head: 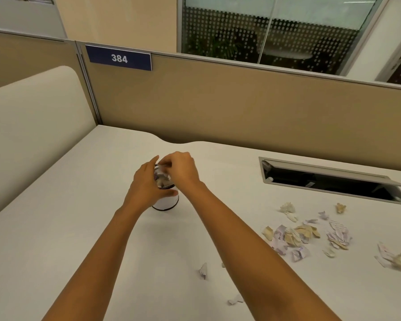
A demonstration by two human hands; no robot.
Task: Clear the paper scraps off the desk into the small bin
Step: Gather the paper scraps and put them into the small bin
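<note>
While the left hand [146, 185] grips the upright bin [166, 202], the right hand [182, 170] pinches scraps [163, 176] over it.

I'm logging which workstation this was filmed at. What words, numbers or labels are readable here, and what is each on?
"384": white digits on the dark blue plate mounted at the top of the tan partition.
Print on some paper scraps at the right of the desk: too small and blurred to read.
The small bin: no text visible on the part that shows.
</note>
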